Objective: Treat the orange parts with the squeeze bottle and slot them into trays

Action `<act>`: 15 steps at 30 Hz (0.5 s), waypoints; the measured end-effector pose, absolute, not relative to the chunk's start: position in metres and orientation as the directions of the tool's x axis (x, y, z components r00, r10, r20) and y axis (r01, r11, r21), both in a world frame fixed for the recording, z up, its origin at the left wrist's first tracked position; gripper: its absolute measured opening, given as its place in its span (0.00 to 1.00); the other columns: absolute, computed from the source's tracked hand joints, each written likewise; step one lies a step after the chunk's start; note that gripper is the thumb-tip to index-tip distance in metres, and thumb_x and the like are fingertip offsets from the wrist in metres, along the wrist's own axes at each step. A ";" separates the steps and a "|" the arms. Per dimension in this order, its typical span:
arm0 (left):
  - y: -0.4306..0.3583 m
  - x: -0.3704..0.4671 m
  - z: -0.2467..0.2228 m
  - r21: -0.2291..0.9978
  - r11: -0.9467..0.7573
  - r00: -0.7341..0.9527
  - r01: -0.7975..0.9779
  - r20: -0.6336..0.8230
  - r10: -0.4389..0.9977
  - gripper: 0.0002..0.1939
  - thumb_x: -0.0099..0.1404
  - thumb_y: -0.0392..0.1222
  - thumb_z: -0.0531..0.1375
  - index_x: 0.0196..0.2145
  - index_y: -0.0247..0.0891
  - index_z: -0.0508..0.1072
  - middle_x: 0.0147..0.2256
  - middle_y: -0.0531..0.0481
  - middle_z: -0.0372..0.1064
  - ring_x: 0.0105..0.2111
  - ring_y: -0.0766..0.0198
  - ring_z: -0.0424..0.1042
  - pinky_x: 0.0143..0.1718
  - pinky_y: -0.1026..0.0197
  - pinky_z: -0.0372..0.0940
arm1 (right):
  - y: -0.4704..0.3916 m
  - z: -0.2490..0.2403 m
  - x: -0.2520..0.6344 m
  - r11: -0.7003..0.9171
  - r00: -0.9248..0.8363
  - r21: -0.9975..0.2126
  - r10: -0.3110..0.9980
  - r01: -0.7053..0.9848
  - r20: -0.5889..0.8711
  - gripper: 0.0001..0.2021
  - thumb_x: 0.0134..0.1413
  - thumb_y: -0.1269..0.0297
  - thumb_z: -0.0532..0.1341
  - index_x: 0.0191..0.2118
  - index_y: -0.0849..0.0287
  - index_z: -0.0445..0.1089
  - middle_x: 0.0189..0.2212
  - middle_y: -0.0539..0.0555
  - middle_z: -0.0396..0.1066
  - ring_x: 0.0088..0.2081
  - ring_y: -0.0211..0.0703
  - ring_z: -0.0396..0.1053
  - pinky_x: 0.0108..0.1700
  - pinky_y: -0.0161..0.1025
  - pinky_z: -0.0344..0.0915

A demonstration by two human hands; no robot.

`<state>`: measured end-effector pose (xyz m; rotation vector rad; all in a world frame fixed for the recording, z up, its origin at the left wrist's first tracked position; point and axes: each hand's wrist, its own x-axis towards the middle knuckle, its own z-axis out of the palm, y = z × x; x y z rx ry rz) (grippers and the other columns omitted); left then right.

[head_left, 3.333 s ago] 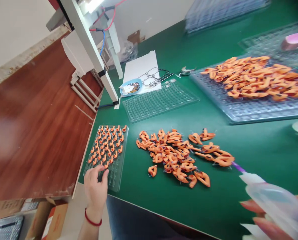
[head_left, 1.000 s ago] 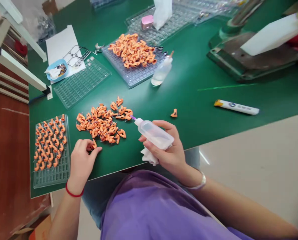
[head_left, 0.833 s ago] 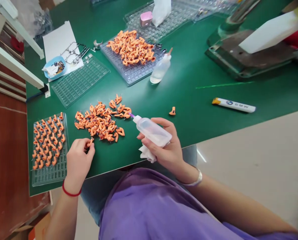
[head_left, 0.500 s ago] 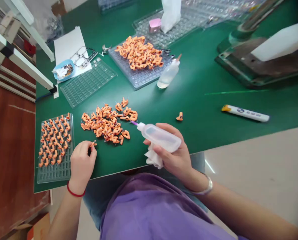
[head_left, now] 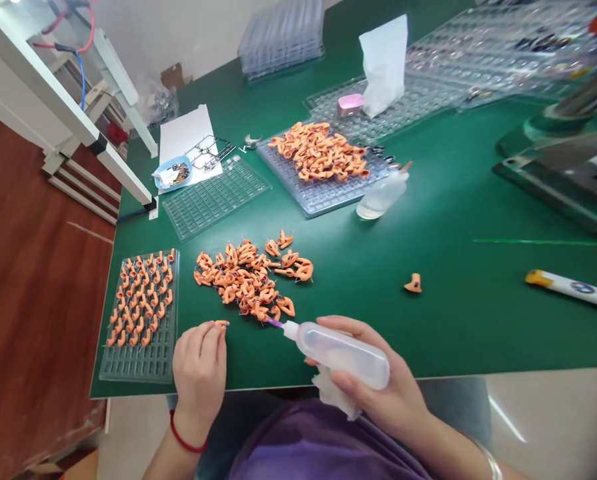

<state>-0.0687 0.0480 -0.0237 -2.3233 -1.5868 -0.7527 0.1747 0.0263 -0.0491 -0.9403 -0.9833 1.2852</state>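
My left hand (head_left: 201, 367) is closed in a pinch on a small orange curved piece (head_left: 222, 325), mostly hidden by the fingers. My right hand (head_left: 398, 393) is wrapped round a translucent squeeze bottle (head_left: 345, 350) with a purple needle tip (head_left: 274, 323), which points left at the near edge of the pile. A crumpled white tissue (head_left: 335, 393) is tucked beneath the bottle in the same hand. Just beyond both hands lies a loose pile of orange pieces (head_left: 248, 280) with thin wires poking out. Left of them, a clear compartment tray (head_left: 138, 367) carries rows of similar pieces.
A second orange heap (head_left: 323, 153) lies on stacked trays (head_left: 311, 200), with another bottle (head_left: 381, 197) leaning beside it. One orange piece (head_left: 414, 283) and a white-and-yellow pen (head_left: 573, 287) lie at right. Farther back are a blue dish (head_left: 164, 187) and a dark-based stand (head_left: 543, 173).
The camera view has shifted, so the table appears lower and farther right. The bottle's tip has come closer to my left hand and the table's front edge. Both holds are unchanged.
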 end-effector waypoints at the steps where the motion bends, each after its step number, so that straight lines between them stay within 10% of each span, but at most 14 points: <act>1: 0.049 -0.070 -0.026 0.116 -0.374 0.264 0.920 0.523 0.810 0.06 0.69 0.31 0.59 0.40 0.38 0.74 0.37 0.46 0.78 0.37 0.60 0.77 0.41 0.57 0.69 | 0.026 -0.049 0.174 0.052 0.023 -0.949 0.999 -0.309 0.047 0.21 0.52 0.52 0.72 0.50 0.50 0.73 0.39 0.55 0.80 0.31 0.47 0.82 0.30 0.31 0.78; 15: 0.023 -0.044 -0.022 0.167 -0.455 0.328 0.874 0.488 0.809 0.09 0.67 0.28 0.60 0.43 0.38 0.75 0.32 0.49 0.74 0.32 0.62 0.72 0.35 0.59 0.67 | 0.014 -0.060 0.180 0.214 -0.020 -0.977 0.977 -0.006 0.214 0.18 0.59 0.56 0.67 0.54 0.48 0.71 0.40 0.54 0.78 0.30 0.41 0.78 0.29 0.28 0.74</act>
